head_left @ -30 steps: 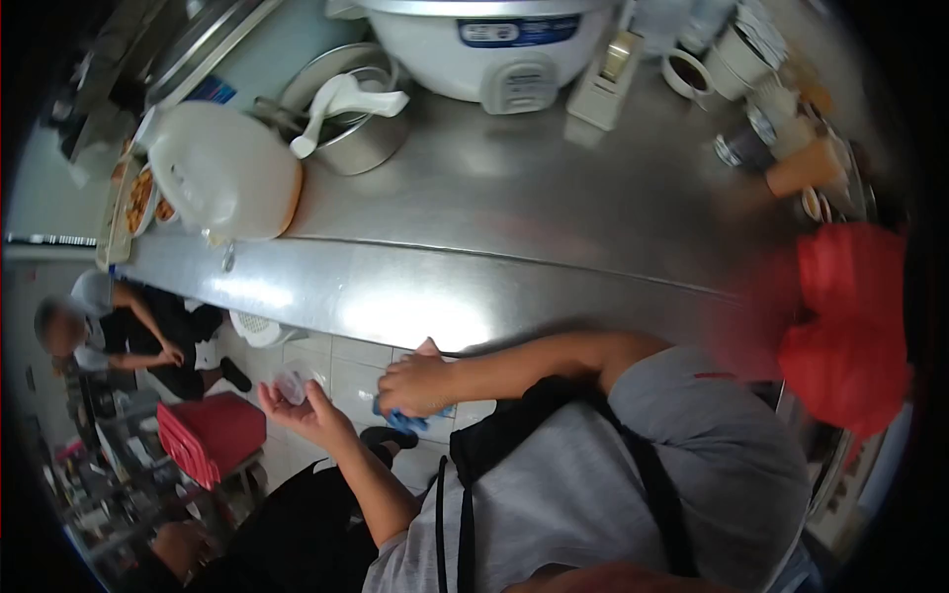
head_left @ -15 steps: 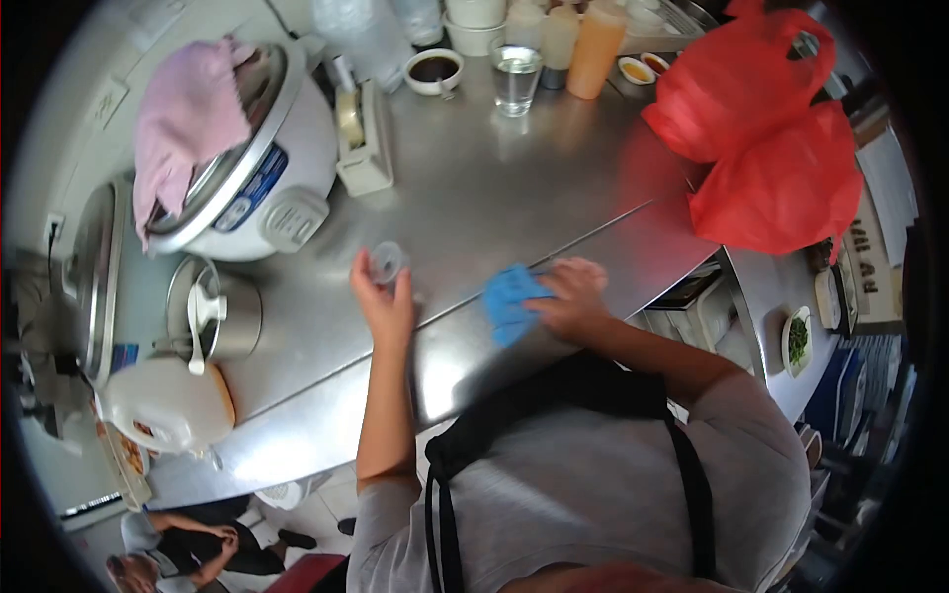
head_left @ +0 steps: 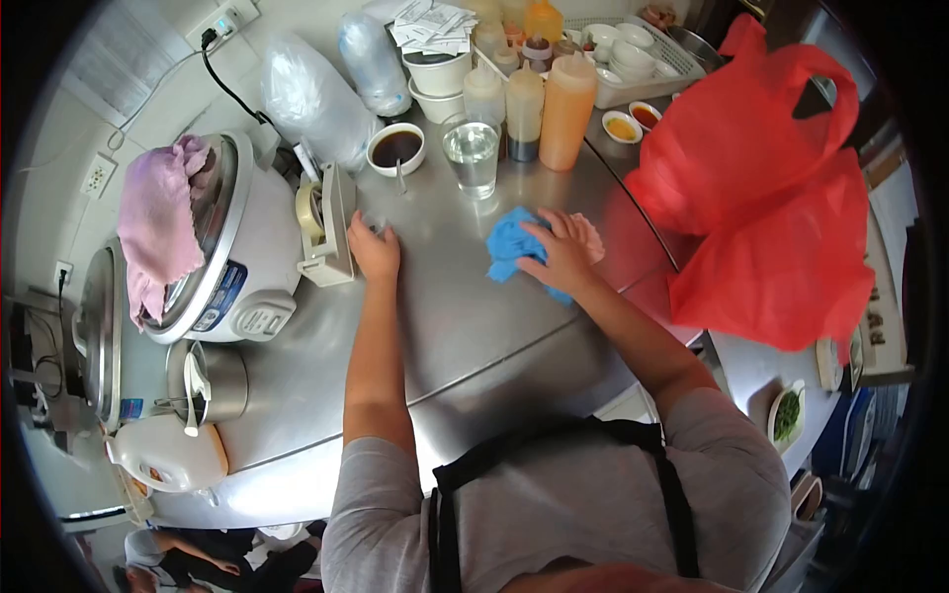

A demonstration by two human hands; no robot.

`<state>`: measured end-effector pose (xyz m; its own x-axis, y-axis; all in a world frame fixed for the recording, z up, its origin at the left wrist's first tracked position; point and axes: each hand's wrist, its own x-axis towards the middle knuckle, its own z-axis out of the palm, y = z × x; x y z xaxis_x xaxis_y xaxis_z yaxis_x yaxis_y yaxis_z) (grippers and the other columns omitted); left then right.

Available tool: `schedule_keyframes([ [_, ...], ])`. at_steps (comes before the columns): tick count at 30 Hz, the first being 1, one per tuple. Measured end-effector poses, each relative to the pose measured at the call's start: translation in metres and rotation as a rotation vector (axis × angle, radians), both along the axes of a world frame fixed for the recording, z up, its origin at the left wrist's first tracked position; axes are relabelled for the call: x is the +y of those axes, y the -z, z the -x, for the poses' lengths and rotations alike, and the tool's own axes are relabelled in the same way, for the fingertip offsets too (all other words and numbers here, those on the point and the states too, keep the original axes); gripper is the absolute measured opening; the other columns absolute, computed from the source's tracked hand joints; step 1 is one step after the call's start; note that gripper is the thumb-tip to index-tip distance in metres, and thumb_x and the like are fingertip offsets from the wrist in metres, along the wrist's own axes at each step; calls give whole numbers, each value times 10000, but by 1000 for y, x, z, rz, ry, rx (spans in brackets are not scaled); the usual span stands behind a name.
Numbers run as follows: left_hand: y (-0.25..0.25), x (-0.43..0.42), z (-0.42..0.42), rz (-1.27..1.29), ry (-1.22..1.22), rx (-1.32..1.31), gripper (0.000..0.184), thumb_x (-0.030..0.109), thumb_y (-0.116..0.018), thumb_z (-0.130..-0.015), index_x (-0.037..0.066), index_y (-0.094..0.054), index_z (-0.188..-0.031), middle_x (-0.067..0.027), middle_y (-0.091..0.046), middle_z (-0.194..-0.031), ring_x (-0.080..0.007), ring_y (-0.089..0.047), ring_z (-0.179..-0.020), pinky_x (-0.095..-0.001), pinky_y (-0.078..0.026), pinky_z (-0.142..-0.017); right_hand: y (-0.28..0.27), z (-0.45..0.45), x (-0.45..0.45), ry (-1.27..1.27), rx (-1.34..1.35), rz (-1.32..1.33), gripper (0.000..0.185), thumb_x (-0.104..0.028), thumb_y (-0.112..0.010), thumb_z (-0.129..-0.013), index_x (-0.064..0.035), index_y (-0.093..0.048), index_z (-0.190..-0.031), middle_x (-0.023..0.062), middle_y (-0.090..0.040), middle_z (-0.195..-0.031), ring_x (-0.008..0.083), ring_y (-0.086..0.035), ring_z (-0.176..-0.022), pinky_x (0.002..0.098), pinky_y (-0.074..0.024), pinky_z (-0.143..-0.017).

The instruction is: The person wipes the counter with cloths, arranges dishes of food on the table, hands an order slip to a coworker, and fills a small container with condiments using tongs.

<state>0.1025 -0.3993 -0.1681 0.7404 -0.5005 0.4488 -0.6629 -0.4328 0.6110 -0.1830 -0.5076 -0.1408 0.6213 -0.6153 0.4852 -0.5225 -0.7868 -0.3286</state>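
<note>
The left hand (head_left: 376,252) hides most of the clear cup (head_left: 376,226); only a small, hard-to-see part shows between thumb and fingers, and whether its base meets the tabletop (head_left: 455,321) cannot be told. The right hand (head_left: 566,255) covers the middle of the blue cloth (head_left: 511,243) and part of the pink cloth (head_left: 588,237); whether the two cloths are layered or side by side cannot be determined. The red bag (head_left: 761,237) is closed to view, so its contents are concealed. A seated person (head_left: 198,553) is cut off at the lower edge. Left hand: thumb and fingers are partly apart, curled about the clear cup, just beside the tape dispenser (head_left: 331,232). Right hand: palm down, thumb and fingers clamped on the bunched blue cloth, with the pink cloth emerging at the finger side. The blue cloth lies on the tabletop, nearer the viewer than the glass (head_left: 473,158) and between the left hand and the red bag. The sauce bowl (head_left: 397,148) stands beyond the left hand, beside the glass.
</note>
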Motion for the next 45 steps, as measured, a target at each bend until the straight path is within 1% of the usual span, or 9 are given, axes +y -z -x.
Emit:
schedule_keyframes([
  [6,0,-5,12,-14,-78,-35,631,154,-650,-626,-29,-343,-1146,-214,-414,-1081,-359,-394,-1024,-394,-310,-897,-9,-43,-123,343,-715,-214,786,-254,-666,-616,-14,-253,-1240,220,-303,-1210,350,-329,-1113,392,-277,-931],
  [10,0,-5,11,-22,-100,-48,628,183,-643,-638,-46,-343,-1139,-215,-408,-1082,-352,-398,-1022,-389,-314,-894,17,-49,-164,61,-830,-435,759,-192,-649,-624,-16,-250,-1245,204,-333,-1176,307,-354,-1095,353,-289,-924],
  [13,0,-6,11,-30,-104,-46,624,197,-640,-641,-51,-349,-1134,-215,-405,-1083,-350,-400,-1018,-387,-319,-891,19,-49,-161,22,-821,-433,789,-193,-660,-621,-9,-226,-1253,199,-343,-1161,311,-356,-1089,359,-286,-924],
  [16,7,-5,5,18,-81,-21,639,205,-637,-631,-32,-341,-1144,-207,-403,-1090,-355,-381,-1037,-383,-311,-900,-14,-49,-106,340,-612,-73,861,-182,-704,-588,1,-198,-1260,208,-314,-1192,320,-343,-1101,376,-285,-924],
  [19,5,-3,4,17,-53,-13,645,212,-643,-622,-35,-344,-1137,-204,-404,-1080,-354,-388,-1023,-378,-317,-893,-6,-68,-65,-162,-599,-291,967,-168,-750,-535,8,-148,-1271,218,-267,-1226,335,-328,-1110,393,-284,-926],
  [25,0,-5,8,12,-73,-53,647,220,-658,-601,-25,-362,-1122,-200,-397,-1076,-349,-393,-1010,-378,-326,-881,3,-119,-69,-383,-648,-579,1041,-163,-773,-500,12,-97,-1272,225,-271,-1232,316,-305,-1146,362,-271,-948],
  [37,-44,-30,30,-101,-118,-275,751,382,-717,-533,66,-407,-1140,-120,-480,-989,-265,-441,-949,-395,-335,-796,-7,-131,-73,-186,-603,-615,909,-169,-756,-504,18,-223,-1216,191,-361,-1181,278,-382,-1094,331,-321,-906],
  [42,-66,-51,17,-127,3,-130,369,263,-672,-647,90,-530,-941,-68,-551,-647,-229,-553,-600,-332,-434,-555,-6,-132,-76,-227,-646,-589,908,-160,-760,-495,16,-223,-1205,190,-373,-1151,282,-386,-1079,345,-323,-901],
  [45,-64,-46,4,-65,-34,-113,357,230,-670,-650,97,-527,-949,-71,-558,-668,-240,-555,-629,-338,-440,-583,-1,-133,-77,-199,-614,-529,932,-153,-754,-516,14,-176,-1228,172,-374,-1164,238,-398,-1083,312,-332,-894],
])
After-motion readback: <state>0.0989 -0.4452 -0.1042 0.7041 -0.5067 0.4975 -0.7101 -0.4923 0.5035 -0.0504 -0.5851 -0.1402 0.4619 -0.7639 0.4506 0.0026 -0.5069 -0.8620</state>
